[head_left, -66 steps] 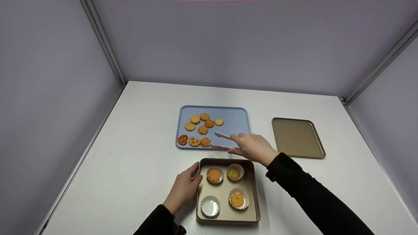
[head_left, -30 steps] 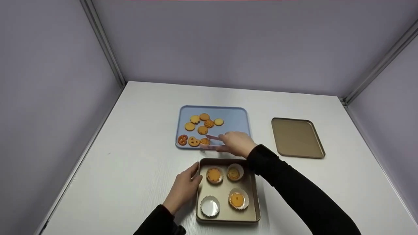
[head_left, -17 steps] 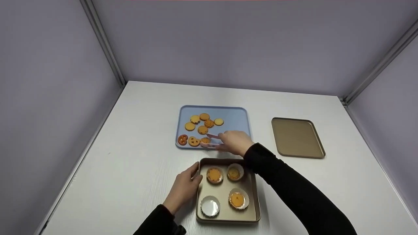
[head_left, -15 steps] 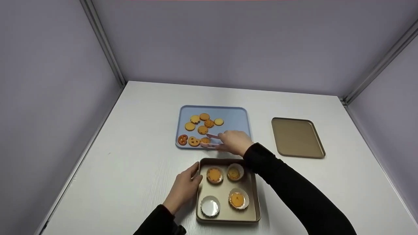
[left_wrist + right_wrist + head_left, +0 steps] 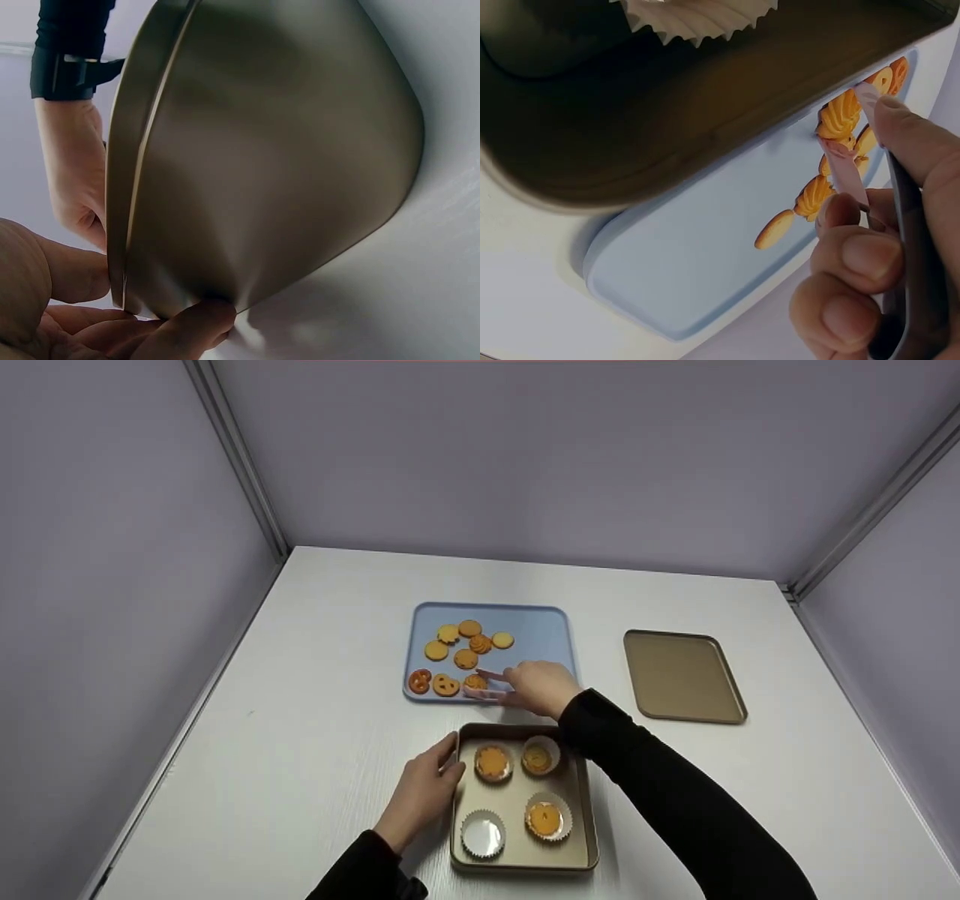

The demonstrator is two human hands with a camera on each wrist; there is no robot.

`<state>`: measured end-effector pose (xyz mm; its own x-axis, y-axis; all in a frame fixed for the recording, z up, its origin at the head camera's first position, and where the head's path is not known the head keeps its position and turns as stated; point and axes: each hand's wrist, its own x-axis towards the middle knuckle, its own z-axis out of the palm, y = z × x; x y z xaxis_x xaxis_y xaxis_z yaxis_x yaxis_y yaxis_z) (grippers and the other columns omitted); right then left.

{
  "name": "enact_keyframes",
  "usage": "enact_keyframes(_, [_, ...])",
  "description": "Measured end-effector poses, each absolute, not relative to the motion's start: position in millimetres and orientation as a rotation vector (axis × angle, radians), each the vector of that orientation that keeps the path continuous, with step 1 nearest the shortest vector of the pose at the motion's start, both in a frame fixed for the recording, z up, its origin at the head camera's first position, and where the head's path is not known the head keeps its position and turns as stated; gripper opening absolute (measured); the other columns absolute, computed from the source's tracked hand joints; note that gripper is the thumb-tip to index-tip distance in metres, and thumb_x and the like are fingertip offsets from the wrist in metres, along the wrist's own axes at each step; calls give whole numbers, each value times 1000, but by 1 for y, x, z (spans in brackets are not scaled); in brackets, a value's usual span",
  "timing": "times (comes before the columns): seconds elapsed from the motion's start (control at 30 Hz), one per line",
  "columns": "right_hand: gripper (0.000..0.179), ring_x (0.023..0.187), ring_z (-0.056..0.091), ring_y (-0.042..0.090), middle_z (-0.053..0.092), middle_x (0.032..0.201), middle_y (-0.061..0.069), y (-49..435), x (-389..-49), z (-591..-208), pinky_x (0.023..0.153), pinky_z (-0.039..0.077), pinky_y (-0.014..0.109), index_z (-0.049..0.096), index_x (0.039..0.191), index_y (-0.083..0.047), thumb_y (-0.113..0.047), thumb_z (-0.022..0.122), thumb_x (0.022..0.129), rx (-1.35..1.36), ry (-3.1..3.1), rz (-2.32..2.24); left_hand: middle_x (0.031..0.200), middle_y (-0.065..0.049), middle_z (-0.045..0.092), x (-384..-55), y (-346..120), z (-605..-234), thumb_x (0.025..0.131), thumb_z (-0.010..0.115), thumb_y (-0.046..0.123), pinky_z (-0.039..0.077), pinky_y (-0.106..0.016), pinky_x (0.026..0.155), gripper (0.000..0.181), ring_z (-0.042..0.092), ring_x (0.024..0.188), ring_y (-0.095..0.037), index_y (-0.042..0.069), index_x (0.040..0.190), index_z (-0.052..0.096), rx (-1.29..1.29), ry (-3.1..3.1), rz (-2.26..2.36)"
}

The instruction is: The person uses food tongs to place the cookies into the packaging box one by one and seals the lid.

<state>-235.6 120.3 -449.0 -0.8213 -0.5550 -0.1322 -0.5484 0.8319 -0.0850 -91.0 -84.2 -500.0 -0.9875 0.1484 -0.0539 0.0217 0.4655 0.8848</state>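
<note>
Pink tongs (image 5: 845, 171) point left, long axis seemingly crosswise.

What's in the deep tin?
Four cups: three hold cookies; the near-left cup shows none. In the head view, the right sleeve covers the tin's far right corner; beneath the cookies is hidden.

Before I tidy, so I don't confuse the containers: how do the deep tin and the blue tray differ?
The deep tin is brownish with tall walls; the blue tray is shallow. Fluted cups stand in the deep tin; loose cookies lie on the blue tray. Both have rounded corners and sit on the white table.
</note>
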Motion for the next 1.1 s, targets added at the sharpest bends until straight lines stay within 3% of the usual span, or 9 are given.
enact_keyframes(0.37, [31,78,69,36,71,85,14,142,-236,-455,70,58,52,70,98,-2,-33,72,96,-1045,2899,-98,147,-26,53,-92,-84,-500,102,59,9,39,-55,116,52,50,137,-43,-7,150,45,150,2593,1546])
enact_keyframes(0.6, [31,69,66,31,67,80,11,163,-233,-461,59,56,49,67,99,-4,-33,74,94,-1133,2965,-99,147,-26,52,-91,-85,-500,102,59,9,38,-55,116,53,49,137,-44,-7,151,44,146,2590,1533])
enact_keyframes(0.87, [39,70,67,31,68,87,12,182,-224,-458,59,56,47,67,118,-3,-35,72,96,-1188,3027,-99,148,-26,51,-92,-86,-501,103,57,11,39,-55,115,53,49,137,-42,-7,152,42,136,2552,1551])
enact_keyframes(1.1, [44,64,65,30,68,85,11,192,-219,-453,55,54,46,67,123,-2,-36,72,95,-1254,3071,-119,149,-26,51,-92,-85,-501,103,58,10,38,-55,116,54,49,138,-43,-7,151,43,141,2558,1557])
